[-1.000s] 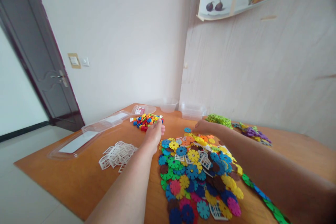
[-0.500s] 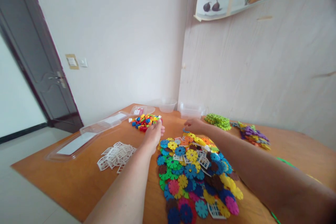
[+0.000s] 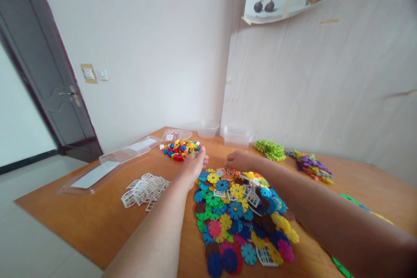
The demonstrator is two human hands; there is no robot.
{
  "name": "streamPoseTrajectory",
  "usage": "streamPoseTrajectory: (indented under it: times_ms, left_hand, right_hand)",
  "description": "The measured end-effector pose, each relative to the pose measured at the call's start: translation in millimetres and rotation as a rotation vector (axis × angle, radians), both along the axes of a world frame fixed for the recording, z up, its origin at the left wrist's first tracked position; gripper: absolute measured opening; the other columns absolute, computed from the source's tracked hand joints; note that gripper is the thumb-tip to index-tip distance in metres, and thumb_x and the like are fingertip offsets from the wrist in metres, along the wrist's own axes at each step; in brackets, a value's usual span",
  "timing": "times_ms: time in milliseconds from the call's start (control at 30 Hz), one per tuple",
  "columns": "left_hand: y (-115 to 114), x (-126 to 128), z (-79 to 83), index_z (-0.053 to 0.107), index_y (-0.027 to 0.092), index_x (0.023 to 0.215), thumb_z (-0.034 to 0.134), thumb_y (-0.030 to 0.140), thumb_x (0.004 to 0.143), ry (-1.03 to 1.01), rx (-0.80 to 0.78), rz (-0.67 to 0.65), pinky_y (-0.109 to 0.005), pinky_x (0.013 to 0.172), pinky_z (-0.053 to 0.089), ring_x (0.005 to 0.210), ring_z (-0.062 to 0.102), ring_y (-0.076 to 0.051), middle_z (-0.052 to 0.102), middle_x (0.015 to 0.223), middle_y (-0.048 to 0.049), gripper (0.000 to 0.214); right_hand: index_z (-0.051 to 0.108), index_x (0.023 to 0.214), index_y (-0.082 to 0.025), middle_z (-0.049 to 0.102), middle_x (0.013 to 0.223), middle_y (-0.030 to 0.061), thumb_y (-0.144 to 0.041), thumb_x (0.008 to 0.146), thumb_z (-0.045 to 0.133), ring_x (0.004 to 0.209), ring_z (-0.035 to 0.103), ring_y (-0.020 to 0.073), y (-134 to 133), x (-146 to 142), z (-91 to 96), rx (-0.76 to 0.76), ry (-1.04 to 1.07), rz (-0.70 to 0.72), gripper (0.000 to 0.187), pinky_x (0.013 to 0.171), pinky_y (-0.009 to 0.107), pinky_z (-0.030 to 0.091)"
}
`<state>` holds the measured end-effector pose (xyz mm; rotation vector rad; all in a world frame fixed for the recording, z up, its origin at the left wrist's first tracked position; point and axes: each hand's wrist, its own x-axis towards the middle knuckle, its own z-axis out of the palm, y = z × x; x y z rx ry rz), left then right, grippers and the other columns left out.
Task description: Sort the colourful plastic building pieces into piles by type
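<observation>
My left hand point(image 3: 194, 163) is held on edge beside the pile of small building blocks point(image 3: 180, 150), thumb up and fingers stretched out, with nothing visible in it. My right hand point(image 3: 240, 161) is curled, knuckles up, at the far edge of a large heap of coloured notched plastic discs point(image 3: 236, 210). Its fingertips point down and are hidden, so what they hold does not show. White lattice window pieces point(image 3: 252, 196) lie mixed among the discs. More white window pieces point(image 3: 145, 190) form a separate pile left of my left forearm.
Clear plastic tubs point(image 3: 236, 137) stand against the wall, and clear lids point(image 3: 97, 176) lie along the table's left edge. Piles of green pieces point(image 3: 269, 150) and purple and orange pieces point(image 3: 314, 168) lie beyond my right forearm. The wooden table point(image 3: 78, 217) ends at the left.
The blue piece seen by my right fingertips no longer shows. My right hand has dipped slightly toward the disc heap. My left hand has shifted a little to the right, away from the blocks.
</observation>
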<state>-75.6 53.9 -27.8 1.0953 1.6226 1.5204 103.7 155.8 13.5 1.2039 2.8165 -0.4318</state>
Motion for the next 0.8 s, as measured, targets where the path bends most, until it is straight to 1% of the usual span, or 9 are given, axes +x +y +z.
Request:
streamPoseTrajectory:
  times_ms: [67,133,267,333,433,533,633,700,800]
  left_hand:
    - [-0.6,0.9,-0.6,0.07,0.013,0.086,0.049,0.076,0.081,-0.003,0.0,-0.041,-0.036,0.079,0.054,0.082,0.07,-0.025,0.075,0.088,-0.0166,0.067]
    - [-1.4,2.6,-0.7,0.071,0.013,0.088,0.05,0.076,0.08,-0.014,0.003,-0.08,-0.037,0.08,0.054,0.085,0.07,-0.025,0.075,0.09,-0.0164,0.067]
    - [-3.9,6.9,0.8,0.073,0.013,0.09,0.05,0.075,0.081,-0.016,0.01,-0.115,-0.038,0.084,0.053,0.089,0.07,-0.027,0.075,0.092,-0.0158,0.067]
    - [-4.6,8.3,1.6,0.073,0.013,0.091,0.05,0.074,0.082,-0.009,0.007,-0.121,-0.038,0.085,0.053,0.09,0.07,-0.027,0.076,0.092,-0.0156,0.066]
    - [-4.2,8.8,1.7,0.073,0.012,0.093,0.05,0.074,0.082,-0.009,0.001,-0.141,-0.038,0.083,0.053,0.091,0.07,-0.027,0.076,0.093,-0.0158,0.067]
    - [-3.0,8.7,0.6,0.073,0.012,0.095,0.052,0.075,0.081,-0.003,-0.006,-0.165,-0.037,0.082,0.053,0.09,0.071,-0.027,0.076,0.096,-0.0164,0.068]
    - [-2.5,9.0,-0.5,0.073,0.013,0.095,0.052,0.075,0.08,0.018,-0.017,-0.186,-0.036,0.082,0.053,0.09,0.071,-0.027,0.076,0.1,-0.0159,0.067]
    - [-2.6,9.3,-1.1,0.073,0.014,0.094,0.052,0.075,0.08,0.028,-0.019,-0.197,-0.036,0.082,0.053,0.089,0.071,-0.026,0.076,0.098,-0.0147,0.066]
    - [-3.2,10.0,-1.4,0.072,0.014,0.094,0.053,0.074,0.079,0.042,-0.018,-0.211,-0.036,0.084,0.053,0.089,0.071,-0.026,0.076,0.092,-0.0133,0.065]
  right_hand:
    - [0.068,0.084,-0.016,0.068,0.087,0.0021,-0.033,0.092,0.057,0.081,0.061,0.0156,-2.0,4.7,0.6,-0.015,0.037,0.008,0.021,0.072,0.028,0.049]
    - [0.069,0.079,-0.017,0.067,0.078,0.0007,-0.029,0.088,0.055,0.073,0.058,0.0145,-2.2,9.8,0.4,-0.036,0.08,0.0,0.021,0.064,0.025,0.045]
    - [0.071,0.086,-0.017,0.064,0.072,-0.0009,-0.03,0.084,0.052,0.065,0.053,0.0126,-1.1,20.3,1.3,-0.094,0.162,-0.014,0.023,0.056,0.023,0.04]
    - [0.072,0.087,-0.017,0.063,0.071,-0.0012,-0.031,0.082,0.053,0.064,0.052,0.0122,-2.7,25.5,3.5,-0.12,0.196,-0.011,0.024,0.056,0.022,0.039]
    - [0.071,0.084,-0.017,0.061,0.068,-0.0013,-0.032,0.081,0.055,0.064,0.05,0.012,-8.8,33.3,8.5,-0.14,0.239,-0.007,0.023,0.056,0.023,0.038]
    - [0.071,0.081,-0.016,0.063,0.07,-0.0009,-0.032,0.08,0.056,0.065,0.052,0.0123,-18.3,41.4,14.0,-0.16,0.271,-0.003,0.022,0.058,0.023,0.04]
    - [0.072,0.084,-0.017,0.067,0.075,-0.0003,-0.033,0.081,0.058,0.068,0.056,0.0132,-31.8,50.6,19.2,-0.192,0.283,0.013,0.022,0.06,0.023,0.042]
    - [0.072,0.087,-0.018,0.069,0.078,-0.0001,-0.035,0.082,0.06,0.071,0.058,0.0138,-43.3,57.7,22.4,-0.211,0.284,0.03,0.022,0.062,0.023,0.044]
    - [0.073,0.092,-0.02,0.072,0.088,0.0013,-0.037,0.085,0.061,0.079,0.062,0.0153,-62.4,70.8,27.3,-0.179,0.293,0.065,0.022,0.069,0.024,0.047]
